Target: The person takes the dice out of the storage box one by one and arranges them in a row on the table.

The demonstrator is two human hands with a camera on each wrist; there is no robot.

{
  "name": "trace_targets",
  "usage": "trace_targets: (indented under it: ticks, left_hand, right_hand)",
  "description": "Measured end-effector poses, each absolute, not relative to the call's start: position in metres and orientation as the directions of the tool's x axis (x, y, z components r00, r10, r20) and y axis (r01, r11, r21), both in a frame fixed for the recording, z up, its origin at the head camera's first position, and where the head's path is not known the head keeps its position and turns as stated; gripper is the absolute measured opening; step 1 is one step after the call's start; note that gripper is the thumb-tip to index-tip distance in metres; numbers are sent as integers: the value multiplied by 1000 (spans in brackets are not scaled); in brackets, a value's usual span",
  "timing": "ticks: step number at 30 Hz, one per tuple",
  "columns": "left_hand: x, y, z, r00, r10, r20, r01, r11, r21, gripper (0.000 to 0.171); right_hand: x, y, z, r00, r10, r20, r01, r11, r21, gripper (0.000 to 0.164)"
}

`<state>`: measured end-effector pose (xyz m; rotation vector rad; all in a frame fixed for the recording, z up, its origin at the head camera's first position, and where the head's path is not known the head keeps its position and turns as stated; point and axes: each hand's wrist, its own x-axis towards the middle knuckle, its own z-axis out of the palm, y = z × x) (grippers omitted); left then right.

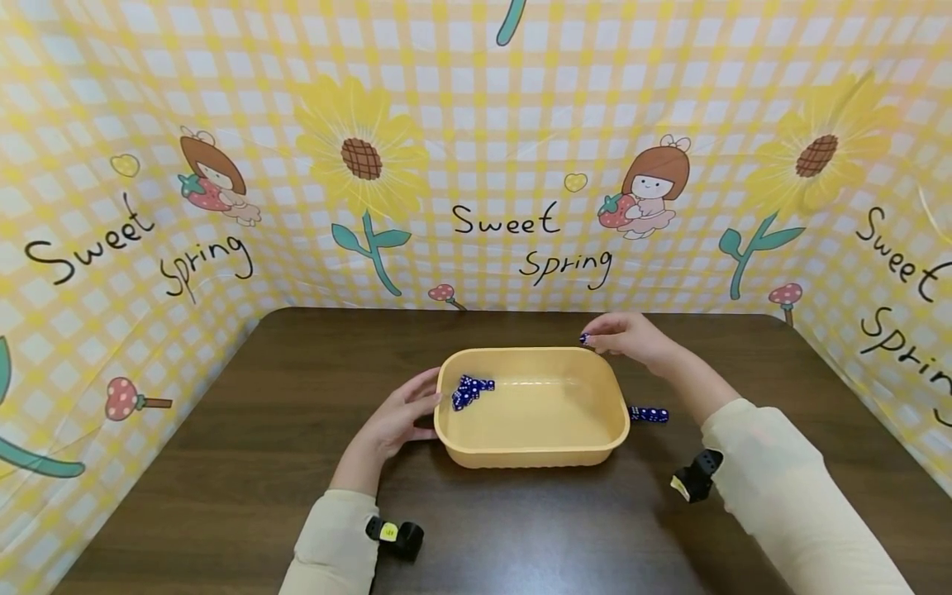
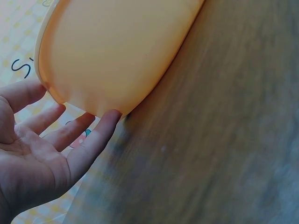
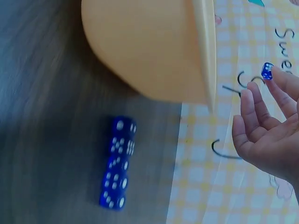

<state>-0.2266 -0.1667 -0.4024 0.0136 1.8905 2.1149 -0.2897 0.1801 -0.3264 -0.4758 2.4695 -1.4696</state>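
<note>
A blue die with white dots point(image 3: 267, 71) is pinched between the thumb and index fingertip of my right hand point(image 1: 628, 340), which is raised over the back right corner of a yellow plastic bin point(image 1: 531, 446). The other fingers of that hand are loosely bent. My left hand point(image 1: 402, 416) rests against the bin's left end, its spread fingers point(image 2: 96, 140) touching the outside wall. Inside the bin, a small heap of blue dice point(image 1: 467, 392) lies near the left end. Several more blue dice point(image 3: 117, 163) stand in a straight row on the table, right of the bin.
The bin stands on a dark brown wooden table point(image 1: 297, 397). A yellow checked cloth point(image 1: 476, 149) printed with sunflowers hangs behind the table and along both sides. Black wrist cameras are worn at both sleeves.
</note>
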Motion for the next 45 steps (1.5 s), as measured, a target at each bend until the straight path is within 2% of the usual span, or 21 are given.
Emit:
trace_targets:
  ticks: [11, 21, 26, 36, 45]
  left_hand:
    - [-226, -165, -403, -954, 227, -194, -218, -89, 972, 49]
    - [-226, -166, -403, -955, 231, -184, -210, -93, 973, 50]
    - [-226, -167, -404, -956, 235, -178, -204, -93, 975, 49]
    - [-227, -166, -405, -956, 244, -163, -192, -101, 976, 50]
    - [-228, -166, -406, -953, 251, -172, -203, -101, 974, 50]
  right_hand:
    - [-279, 227, -342, -954, -298, -26, -119, 458, -881, 35]
    - [-261, 261, -361, -961, -277, -19, -121, 477, -870, 36]
    - [-253, 276, -371, -964, -260, -55, -90, 515, -853, 36]
    - [-242, 293, -388, -961, -252, -117, -36, 530, -847, 33]
    - [-242, 296, -398, -963, -247, -108, -48, 551, -833, 31]
